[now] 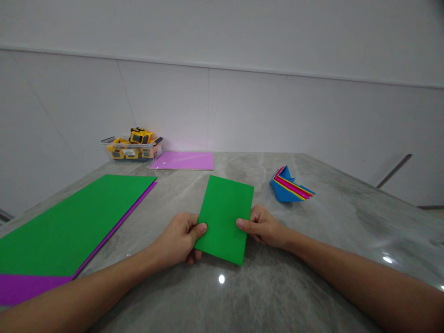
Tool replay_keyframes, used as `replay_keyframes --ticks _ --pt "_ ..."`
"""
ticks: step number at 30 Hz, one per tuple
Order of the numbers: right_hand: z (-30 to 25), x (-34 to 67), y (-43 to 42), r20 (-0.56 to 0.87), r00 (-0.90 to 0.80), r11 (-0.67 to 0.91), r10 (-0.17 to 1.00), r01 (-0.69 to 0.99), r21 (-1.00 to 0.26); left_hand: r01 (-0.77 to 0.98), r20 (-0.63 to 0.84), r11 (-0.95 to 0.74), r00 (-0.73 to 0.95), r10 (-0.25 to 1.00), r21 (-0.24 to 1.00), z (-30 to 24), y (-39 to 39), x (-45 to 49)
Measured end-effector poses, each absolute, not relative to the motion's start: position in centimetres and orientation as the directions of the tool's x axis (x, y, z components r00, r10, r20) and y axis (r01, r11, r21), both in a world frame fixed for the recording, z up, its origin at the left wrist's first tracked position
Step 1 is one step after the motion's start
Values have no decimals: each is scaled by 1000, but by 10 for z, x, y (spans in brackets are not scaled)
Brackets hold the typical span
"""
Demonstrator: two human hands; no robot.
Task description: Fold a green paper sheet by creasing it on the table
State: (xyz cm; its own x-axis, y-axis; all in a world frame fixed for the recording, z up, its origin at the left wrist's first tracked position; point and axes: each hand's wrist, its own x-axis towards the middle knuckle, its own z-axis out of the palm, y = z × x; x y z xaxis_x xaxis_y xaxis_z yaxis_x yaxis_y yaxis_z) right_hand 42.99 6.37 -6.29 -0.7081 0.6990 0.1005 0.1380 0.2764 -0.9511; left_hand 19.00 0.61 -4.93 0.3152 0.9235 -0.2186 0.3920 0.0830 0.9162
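Note:
A small green sheet of paper (225,217), folded to a rectangle, is held just above the grey marble table (312,277) in front of me. My left hand (180,240) pinches its left edge, thumb on top and fingers curled underneath. On the opposite edge my right hand (263,226) grips the same way. Both hands are closed on the paper.
A large green sheet (76,222) lies over a purple one (21,286) at the left. A pink-purple sheet (183,160) and a clear box with a yellow toy vehicle (133,145) sit at the back. Folded coloured paper shapes, blue outermost (289,187), rest to the right.

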Motion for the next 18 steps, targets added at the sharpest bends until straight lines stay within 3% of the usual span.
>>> replay_keyframes --ticks 7,12,18 --pt "-66 430 62 102 -739 262 666 104 -959 381 -212 72 338 917 922 -47 6 190" --pt "-69 428 61 135 -693 252 708 69 -965 400 -200 48 347 917 915 -50 5 188" --pt "-66 425 54 86 -744 158 663 27 -987 243 -153 50 425 892 969 -52 5 183"
